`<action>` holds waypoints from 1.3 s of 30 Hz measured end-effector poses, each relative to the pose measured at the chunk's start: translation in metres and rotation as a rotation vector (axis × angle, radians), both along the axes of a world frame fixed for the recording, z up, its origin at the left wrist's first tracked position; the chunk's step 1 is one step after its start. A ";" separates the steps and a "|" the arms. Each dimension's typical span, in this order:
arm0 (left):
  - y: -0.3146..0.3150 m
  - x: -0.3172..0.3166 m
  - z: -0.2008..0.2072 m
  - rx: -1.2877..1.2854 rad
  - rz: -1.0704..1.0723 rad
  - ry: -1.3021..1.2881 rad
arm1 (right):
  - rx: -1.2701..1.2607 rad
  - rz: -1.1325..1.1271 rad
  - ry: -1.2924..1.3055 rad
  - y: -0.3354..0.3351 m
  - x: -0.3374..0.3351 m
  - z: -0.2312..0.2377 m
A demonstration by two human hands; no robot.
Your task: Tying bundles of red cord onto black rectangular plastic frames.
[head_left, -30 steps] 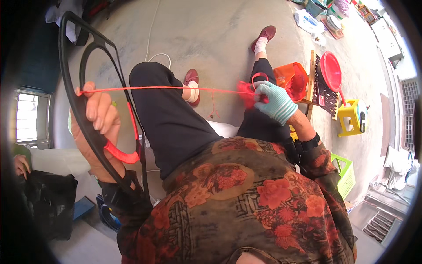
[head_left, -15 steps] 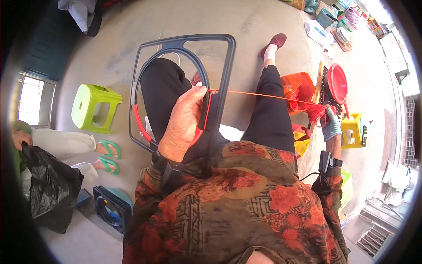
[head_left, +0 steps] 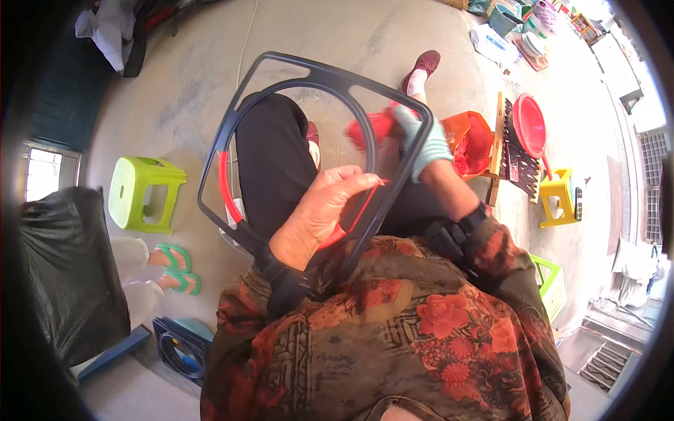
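A dark plastic frame point(head_left: 317, 64) with a round ring inside it stands tilted over my lap. My bare left hand point(head_left: 319, 210) is closed on the right part of its ring, thumb and fingertips pinching red string there. Red string wrapping point(head_left: 227, 188) covers part of the ring on the left, and more shows below my left hand. My right hand point(head_left: 423, 144), in a pale teal striped glove, is beyond the frame's right bar, partly hidden by it. It is closed round a bundle of red string point(head_left: 371, 130), which is smeared by motion.
On the right are an orange-red bag point(head_left: 469, 144), a wooden rack with dark bristles point(head_left: 516, 158), a red basin point(head_left: 529, 125) and a yellow stool point(head_left: 558, 200). A green stool point(head_left: 146, 193) stands left. Another person with a black bag point(head_left: 74, 274) sits near a second dark frame point(head_left: 181, 351).
My right hand has swung left with the string bundle, from far right to behind the frame. The frame has tilted clockwise, and the taut string between my hands is no longer stretched out.
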State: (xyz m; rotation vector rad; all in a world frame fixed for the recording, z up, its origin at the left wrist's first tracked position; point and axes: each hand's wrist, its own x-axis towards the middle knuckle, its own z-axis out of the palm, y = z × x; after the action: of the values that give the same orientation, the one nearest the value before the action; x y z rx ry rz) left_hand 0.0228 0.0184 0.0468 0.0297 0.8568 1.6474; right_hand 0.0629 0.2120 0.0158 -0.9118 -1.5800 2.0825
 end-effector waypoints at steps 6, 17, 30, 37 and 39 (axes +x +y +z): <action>0.010 0.005 -0.004 -0.005 0.064 0.135 | -0.924 0.548 0.355 -0.027 -0.016 0.019; -0.007 -0.007 0.000 -0.038 0.062 0.336 | -0.738 0.559 0.240 -0.007 0.002 0.000; -0.033 -0.026 -0.006 -0.034 0.340 0.199 | -0.865 0.384 0.823 0.035 0.124 0.023; -0.040 -0.030 -0.023 -0.021 0.327 0.278 | -0.601 0.185 0.517 0.054 0.203 0.008; -0.036 -0.024 -0.023 -0.105 0.314 0.404 | -0.389 0.053 0.160 0.068 0.207 0.001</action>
State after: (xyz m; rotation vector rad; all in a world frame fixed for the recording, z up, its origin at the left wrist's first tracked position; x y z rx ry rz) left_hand -0.0015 -0.0178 0.0243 0.1670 1.3072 1.9201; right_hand 0.2699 0.2805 0.0166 -0.8038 -1.1509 2.4832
